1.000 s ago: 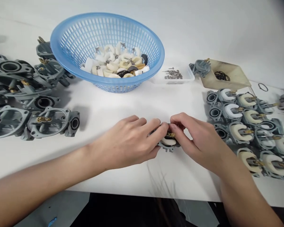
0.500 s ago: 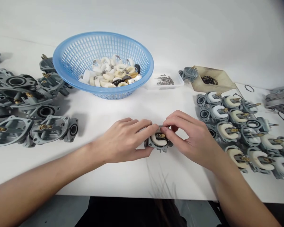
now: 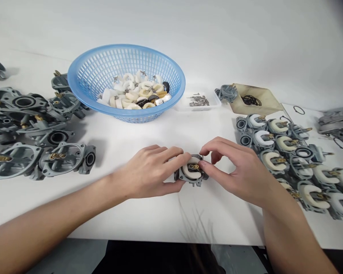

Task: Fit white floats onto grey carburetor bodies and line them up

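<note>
A grey metal carburetor body (image 3: pixel 196 182) rests on the white table in front of me, its open side up. Inside it lies a cream C-shaped float (image 3: pixel 192 174) around the brass jets. My left hand (image 3: pixel 157 171) grips the carburetor body from the left, thumb on the near side and fingers across the far rim. At the right rim, my right hand (image 3: pixel 231 163) pinches a thin metal pin (image 3: pixel 202 157) between thumb and forefinger, close beside the float. The fingertips partly hide the pin.
Ahead stands a blue basket (image 3: pixel 125 111) of floats, beside a clear tray (image 3: pixel 185 107) of small pins. A beige bin (image 3: pixel 263 105) holds black rings. Carburetor bodies (image 3: pixel 60 158) crowd the left; float-fitted ones (image 3: pixel 314 196) stand in rows at right.
The right hand has shifted slightly right and opened a gap from the left fingers, showing more of the float and the pin. The left hand keeps its grip on the carburetor body.
</note>
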`<state>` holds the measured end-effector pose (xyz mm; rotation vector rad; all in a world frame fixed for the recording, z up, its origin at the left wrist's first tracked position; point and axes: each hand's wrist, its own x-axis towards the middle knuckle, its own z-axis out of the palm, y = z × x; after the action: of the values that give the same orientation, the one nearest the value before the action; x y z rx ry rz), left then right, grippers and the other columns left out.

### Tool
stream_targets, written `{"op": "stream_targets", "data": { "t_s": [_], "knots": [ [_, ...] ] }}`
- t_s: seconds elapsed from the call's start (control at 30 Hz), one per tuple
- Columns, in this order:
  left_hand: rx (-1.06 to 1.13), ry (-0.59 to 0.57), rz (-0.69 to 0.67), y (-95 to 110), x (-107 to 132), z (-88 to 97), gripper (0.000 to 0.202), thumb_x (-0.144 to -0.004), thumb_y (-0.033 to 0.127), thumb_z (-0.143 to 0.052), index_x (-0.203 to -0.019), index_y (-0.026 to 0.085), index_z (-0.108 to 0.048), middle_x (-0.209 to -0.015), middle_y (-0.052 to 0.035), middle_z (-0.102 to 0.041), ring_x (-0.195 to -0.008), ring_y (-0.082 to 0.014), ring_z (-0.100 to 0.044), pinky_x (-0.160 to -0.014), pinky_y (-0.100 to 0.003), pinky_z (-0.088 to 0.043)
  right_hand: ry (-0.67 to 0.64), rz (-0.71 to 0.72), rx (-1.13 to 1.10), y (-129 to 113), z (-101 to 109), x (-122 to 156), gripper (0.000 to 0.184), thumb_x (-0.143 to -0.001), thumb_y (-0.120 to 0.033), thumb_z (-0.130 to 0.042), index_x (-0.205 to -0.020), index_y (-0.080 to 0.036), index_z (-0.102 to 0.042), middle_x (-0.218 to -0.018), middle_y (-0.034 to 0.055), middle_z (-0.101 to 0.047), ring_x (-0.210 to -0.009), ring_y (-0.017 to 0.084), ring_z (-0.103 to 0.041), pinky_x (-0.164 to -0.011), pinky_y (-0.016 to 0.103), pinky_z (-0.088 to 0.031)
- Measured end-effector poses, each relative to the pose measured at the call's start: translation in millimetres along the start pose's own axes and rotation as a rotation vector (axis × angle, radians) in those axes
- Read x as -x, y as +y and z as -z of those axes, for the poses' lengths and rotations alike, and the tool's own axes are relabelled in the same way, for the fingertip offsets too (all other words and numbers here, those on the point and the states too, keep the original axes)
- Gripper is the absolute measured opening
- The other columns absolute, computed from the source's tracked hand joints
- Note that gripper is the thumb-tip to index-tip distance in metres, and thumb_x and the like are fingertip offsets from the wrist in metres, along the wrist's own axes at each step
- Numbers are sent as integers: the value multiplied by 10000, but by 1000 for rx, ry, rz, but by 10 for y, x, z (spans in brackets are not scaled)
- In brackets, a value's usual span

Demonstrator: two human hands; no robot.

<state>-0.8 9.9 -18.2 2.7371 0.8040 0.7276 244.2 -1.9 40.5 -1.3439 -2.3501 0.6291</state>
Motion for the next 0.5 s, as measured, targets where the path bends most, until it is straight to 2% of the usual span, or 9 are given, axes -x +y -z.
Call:
{"op": "stream_targets", "data": {
  "t_s": [0.3, 0.5],
  "knots": [
    [-4, 2, 4, -11, 22, -15, 413, -953, 348, -586, -1321, 183, -502, -1192, -75, -671, -910, -221, -709, -792, -365, -560, -55, -18, -47, 46, 68, 33, 101, -956, -295, -627, -1053, -273, -608, -962, -6, -622, -799, 144, -578, -724, 298, -474],
    [9, -15, 6, -16, 20, -11, 410, -959, 353, -577, -1323, 179, -502, -1179, -82, -672, -904, -217, -705, -799, -360, -554, -165, -24, -72, 47, 137, 47, 173, -922, -290, -663, -1087, -277, -609, -1027, 15, -634, -816, 159, -598, -745, 308, -495]
  ]
}}
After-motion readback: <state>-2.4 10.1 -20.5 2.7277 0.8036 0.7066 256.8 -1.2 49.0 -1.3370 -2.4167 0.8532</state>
